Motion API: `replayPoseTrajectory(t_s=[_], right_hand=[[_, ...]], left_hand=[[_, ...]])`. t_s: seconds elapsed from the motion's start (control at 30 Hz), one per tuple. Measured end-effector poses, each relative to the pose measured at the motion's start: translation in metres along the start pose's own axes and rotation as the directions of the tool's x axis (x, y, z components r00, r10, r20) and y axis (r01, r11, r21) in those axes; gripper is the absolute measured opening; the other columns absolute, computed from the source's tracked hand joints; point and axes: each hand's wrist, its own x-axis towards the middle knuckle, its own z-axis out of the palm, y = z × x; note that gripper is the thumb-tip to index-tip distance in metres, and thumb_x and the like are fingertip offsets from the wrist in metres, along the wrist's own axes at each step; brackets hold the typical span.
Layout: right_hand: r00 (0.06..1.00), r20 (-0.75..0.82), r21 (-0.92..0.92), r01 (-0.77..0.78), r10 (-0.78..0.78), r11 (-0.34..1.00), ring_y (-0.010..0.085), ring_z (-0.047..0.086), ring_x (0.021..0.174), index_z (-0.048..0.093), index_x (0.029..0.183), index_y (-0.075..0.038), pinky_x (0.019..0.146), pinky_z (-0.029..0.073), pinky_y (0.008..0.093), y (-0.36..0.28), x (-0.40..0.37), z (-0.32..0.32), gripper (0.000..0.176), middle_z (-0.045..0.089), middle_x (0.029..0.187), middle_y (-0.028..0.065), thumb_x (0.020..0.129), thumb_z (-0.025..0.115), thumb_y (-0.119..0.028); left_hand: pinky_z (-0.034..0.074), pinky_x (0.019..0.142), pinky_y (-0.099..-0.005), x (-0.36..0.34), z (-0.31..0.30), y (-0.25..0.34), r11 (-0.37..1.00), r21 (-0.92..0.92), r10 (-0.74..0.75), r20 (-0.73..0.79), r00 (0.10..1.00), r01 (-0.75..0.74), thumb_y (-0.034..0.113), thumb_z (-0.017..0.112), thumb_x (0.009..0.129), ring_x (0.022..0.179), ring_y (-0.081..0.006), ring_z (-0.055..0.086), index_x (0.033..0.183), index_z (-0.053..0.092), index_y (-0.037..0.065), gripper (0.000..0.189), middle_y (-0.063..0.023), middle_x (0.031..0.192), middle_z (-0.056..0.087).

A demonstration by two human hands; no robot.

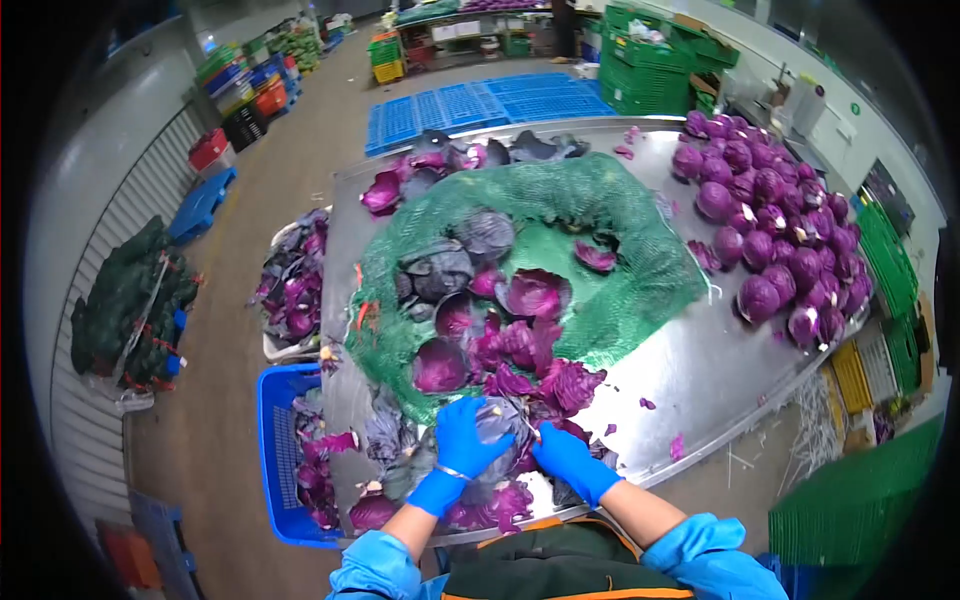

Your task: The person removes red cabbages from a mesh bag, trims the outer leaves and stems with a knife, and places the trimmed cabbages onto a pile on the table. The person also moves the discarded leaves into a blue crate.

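Both hands wear blue gloves at the near edge of the metal table. My left hand (466, 442) grips a red cabbage (497, 416) that still has dull grey-purple outer leaves. On the cabbage's right side is my right hand (572, 460), its fingers closed; a thin pale bit shows at the fingertips, too small to name. Loose purple leaves (572, 387) lie just beyond the hands. Behind them, a green mesh net (640, 260) is spread open, holding untrimmed cabbages (440, 270) and peeled leaves (536, 293).
Many trimmed cabbages (770, 200) are piled on the table's (690, 400) right side. A blue basket (275, 450) and a white bin (285, 350) of leaves stand at left. Blue pallets (480, 105) and green crates (640, 70) lie beyond, with filled net sacks (130, 300) on the far-left floor.
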Motion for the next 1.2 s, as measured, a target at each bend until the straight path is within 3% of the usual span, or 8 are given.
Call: replayPoseTrajectory(t_s=[0.47,0.53,0.67,0.73,0.87,1.03,1.1,1.2], right_hand=[[0.998,0.050,-0.017,-0.028,0.028,0.999,0.0447,0.058,0.081,0.045,0.103,0.005,0.069,0.044,0.0523,0.019,-0.003,0.043,0.034,0.059,0.083,0.0294,0.083,0.049,-0.023],[0.998,-0.062,0.199,0.039,-0.027,0.979,0.0443,0.059,0.078,0.047,0.105,0.001,0.067,0.046,0.0503,0.020,0.007,0.040,0.033,0.059,0.084,0.0291,0.083,0.049,-0.022],[0.973,0.178,0.755,-0.231,0.148,0.613,0.0343,0.060,0.076,0.048,0.115,-0.003,0.069,0.048,0.0419,-0.027,-0.029,-0.037,0.039,0.062,0.087,0.0172,0.085,0.058,-0.026],[0.983,0.177,0.832,-0.179,0.055,0.524,0.0289,0.058,0.093,0.044,0.125,-0.005,0.080,0.046,0.0387,-0.051,-0.042,-0.044,0.052,0.060,0.099,0.0141,0.082,0.064,-0.028],[0.886,-0.298,0.231,0.428,-0.355,0.874,0.0305,0.047,0.115,0.041,0.130,-0.008,0.094,0.040,0.0352,-0.021,-0.029,0.035,0.070,0.041,0.129,0.0167,0.071,0.074,-0.028],[0.949,-0.314,0.421,0.156,-0.018,0.893,0.0286,0.060,0.073,0.052,0.105,-0.005,0.066,0.048,0.0393,-0.012,-0.019,-0.010,0.037,0.057,0.096,0.0118,0.071,0.065,-0.013],[0.885,-0.465,0.613,0.304,0.022,0.729,0.0266,0.061,0.078,0.051,0.110,-0.004,0.069,0.049,0.0381,-0.039,-0.008,-0.072,0.037,0.057,0.101,0.0107,0.075,0.060,-0.004],[0.624,-0.754,0.352,0.647,-0.204,0.676,0.0256,0.058,0.094,0.050,0.117,-0.003,0.082,0.046,0.0351,-0.074,0.013,-0.096,0.039,0.058,0.107,0.0108,0.079,0.056,0.001]], left_hand=[[0.039,0.094,-0.0405,-0.026,0.008,-0.039,0.906,-0.400,-0.158,-0.014,0.987,0.139,0.029,0.079,0.064,0.107,-0.0299,0.049,0.124,0.043,0.008,0.074,-0.0159,0.111,0.052],[0.042,0.093,-0.0344,-0.023,0.017,-0.074,0.245,-0.861,-0.541,0.259,0.800,0.445,0.020,0.078,0.067,0.102,-0.0228,0.053,0.121,0.044,0.003,0.067,-0.0115,0.111,0.055],[0.042,0.093,-0.0321,-0.060,-0.034,-0.060,0.050,-0.926,-0.582,0.278,0.764,0.375,0.015,0.077,0.069,0.106,-0.0186,0.051,0.118,0.044,0.000,0.062,-0.0099,0.118,0.052],[0.043,0.092,-0.0313,-0.072,-0.070,-0.062,0.580,-0.711,-0.376,0.200,0.905,0.399,0.015,0.078,0.068,0.105,-0.0185,0.052,0.118,0.044,0.001,0.062,-0.0101,0.119,0.053],[0.046,0.085,-0.0321,-0.065,-0.126,-0.062,0.826,-0.409,-0.362,0.139,0.922,0.387,0.009,0.074,0.065,0.095,-0.0169,0.058,0.111,0.055,0.009,0.050,-0.0101,0.101,0.062],[0.040,0.092,-0.0368,-0.039,-0.160,-0.052,0.935,-0.297,-0.316,-0.438,0.841,0.196,0.011,0.071,0.067,0.108,-0.0268,0.052,0.128,0.041,0.000,0.069,-0.0172,0.119,0.053],[0.030,0.101,-0.0428,-0.033,-0.166,-0.019,0.670,0.553,-0.165,-0.539,0.826,0.495,0.016,0.072,0.066,0.122,-0.0343,0.038,0.135,0.029,-0.003,0.083,-0.0227,0.135,0.035],[0.027,0.104,-0.0431,-0.042,-0.085,-0.036,0.931,-0.242,-0.319,-0.177,0.931,0.273,0.027,0.075,0.068,0.126,-0.0362,0.033,0.137,0.020,-0.006,0.095,-0.0248,0.137,0.031]])
